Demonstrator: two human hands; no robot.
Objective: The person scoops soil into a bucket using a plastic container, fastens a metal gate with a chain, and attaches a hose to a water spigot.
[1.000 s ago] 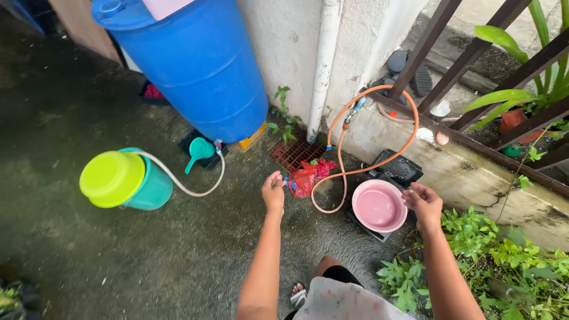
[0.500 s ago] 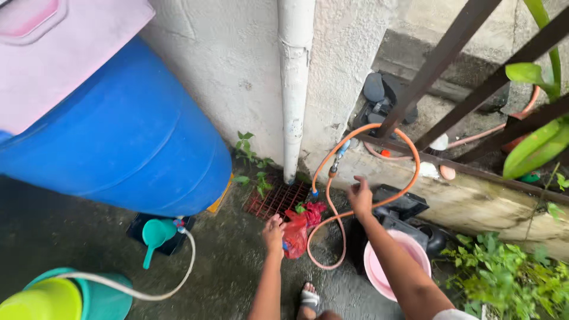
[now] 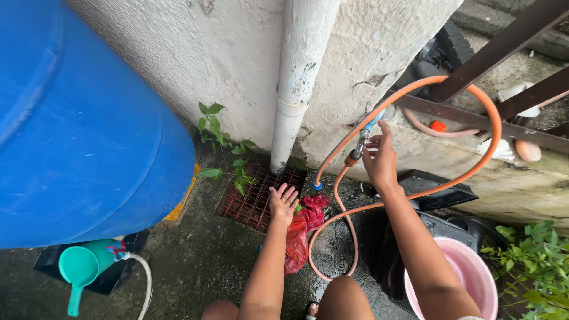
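Hands at the tap and the drain

The small tap (image 3: 363,139) feeds an orange hose (image 3: 474,172). The right hand (image 3: 379,157) grips the tap; the left hand (image 3: 283,202) spreads open over the red bag (image 3: 302,228).

Orange hose (image 3: 474,169) looping by the right hand (image 3: 379,160), red plastic bag (image 3: 301,228) and rust-red drain grate (image 3: 252,198) at the left hand (image 3: 283,202), blue barrel (image 3: 77,130) further left, teal scoop (image 3: 80,269), pink basin (image 3: 468,284), white pipe (image 3: 296,83)

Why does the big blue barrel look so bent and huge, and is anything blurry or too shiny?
Head view: the wide lens bulges the blue barrel and curves the white pipe. Light is soft and even, without hard shadows. The wet ground glints faintly. The right hand at the tap and the left hand look sharp.
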